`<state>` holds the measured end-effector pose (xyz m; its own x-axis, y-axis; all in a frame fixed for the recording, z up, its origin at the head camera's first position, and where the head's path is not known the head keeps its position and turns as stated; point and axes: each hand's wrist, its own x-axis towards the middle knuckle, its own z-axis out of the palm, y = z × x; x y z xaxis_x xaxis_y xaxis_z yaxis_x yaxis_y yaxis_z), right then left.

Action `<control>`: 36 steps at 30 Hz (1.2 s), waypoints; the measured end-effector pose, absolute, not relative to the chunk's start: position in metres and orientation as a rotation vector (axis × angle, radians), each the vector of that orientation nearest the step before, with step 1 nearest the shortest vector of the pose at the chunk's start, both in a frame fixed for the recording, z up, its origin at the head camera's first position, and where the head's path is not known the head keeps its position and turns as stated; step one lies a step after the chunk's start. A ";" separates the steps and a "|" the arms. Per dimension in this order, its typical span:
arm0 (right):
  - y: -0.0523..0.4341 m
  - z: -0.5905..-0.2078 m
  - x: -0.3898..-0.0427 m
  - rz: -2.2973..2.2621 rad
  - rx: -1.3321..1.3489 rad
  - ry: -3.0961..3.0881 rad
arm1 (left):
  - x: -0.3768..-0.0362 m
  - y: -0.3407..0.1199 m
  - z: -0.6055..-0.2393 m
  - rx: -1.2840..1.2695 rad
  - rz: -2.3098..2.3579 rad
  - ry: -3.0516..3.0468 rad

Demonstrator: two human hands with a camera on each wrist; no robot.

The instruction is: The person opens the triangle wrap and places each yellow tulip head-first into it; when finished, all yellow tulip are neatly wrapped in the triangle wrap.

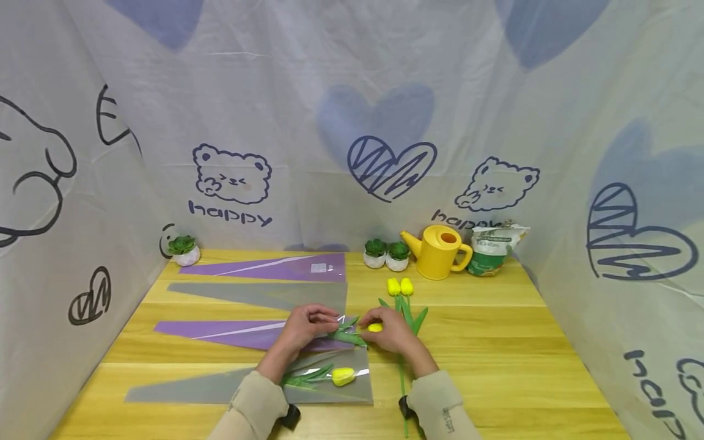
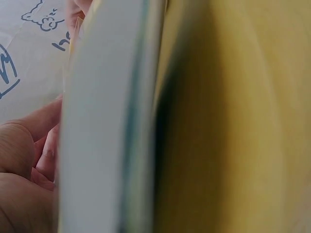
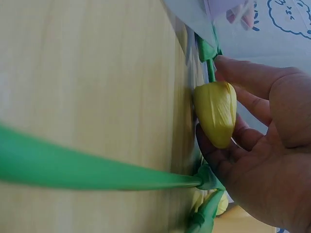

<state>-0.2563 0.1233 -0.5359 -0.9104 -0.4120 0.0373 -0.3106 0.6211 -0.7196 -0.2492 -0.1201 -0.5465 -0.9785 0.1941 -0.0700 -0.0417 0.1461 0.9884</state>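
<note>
**Two hands meet over a yellow tulip and a purple sleeve**

Near the middle of the wooden surface point(image 1: 495, 342), the right hand point(image 1: 393, 330) holds a yellow tulip point(image 1: 375, 327) by its bud, grip curled around it; the right wrist view shows the bud cupped between thumb and fingers point(image 3: 243, 77), with the green stem running off toward the sleeve. The left hand point(image 1: 305, 327) pinches the open end of a purple wrapping sleeve point(image 1: 231, 333), grip closed on its clear edge, where the tulip's green leaves point(image 1: 346, 335) lie. The left wrist view shows only a blurred sheet edge and fingers beside it.

Toward the front edge lies a grey sleeve point(image 1: 220, 386) with another yellow tulip point(image 1: 342, 376) inside. Behind the hands lie a second grey sleeve point(image 1: 264, 294) and a second purple sleeve point(image 1: 275, 267). Two loose tulips point(image 1: 399, 287) lie just right of the hands. Along the back edge stand two small potted plants point(image 1: 386, 253), a yellow watering can point(image 1: 440, 250) and a bag point(image 1: 492, 250); another potted plant point(image 1: 184, 249) sits at the back left corner.
</note>
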 end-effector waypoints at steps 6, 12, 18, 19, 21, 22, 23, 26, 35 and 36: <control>0.137 -0.531 -0.254 -1.208 -0.494 2.685 | -0.249 -0.120 -0.544 0.137 1.938 2.226; 0.153 -0.529 -0.256 -1.256 -0.433 2.695 | -0.249 -0.121 -0.543 0.146 1.942 2.223; 0.162 -0.528 -0.255 -1.256 -0.438 2.668 | -0.248 -0.121 -0.543 0.137 1.935 2.230; 0.163 -0.529 -0.255 -1.248 -0.440 2.667 | -0.248 -0.121 -0.543 0.136 1.935 2.230; 0.164 -0.530 -0.255 -1.232 -0.444 2.665 | -0.248 -0.121 -0.542 0.141 1.933 2.236; 0.164 -0.531 -0.255 -1.227 -0.448 2.664 | -0.247 -0.121 -0.543 0.142 1.932 2.239; 0.164 -0.532 -0.256 -1.222 -0.454 2.665 | -0.248 -0.121 -0.542 0.143 1.933 2.239; 0.164 -0.533 -0.257 -1.223 -0.469 2.665 | -0.247 -0.121 -0.542 0.142 1.932 2.241; 0.165 -0.533 -0.257 -1.226 -0.503 2.655 | -0.249 -0.120 -0.542 0.116 1.930 2.239; 0.165 -0.533 -0.257 -1.230 -0.502 2.654 | -0.249 -0.119 -0.542 0.116 1.932 2.240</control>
<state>-0.2566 0.1652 -0.5325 -0.9282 -0.3719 -0.0158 -0.2283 0.6024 -0.7649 -0.2490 -0.1195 -0.5421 -0.9806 0.1764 -0.0857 -0.0589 0.1521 0.9866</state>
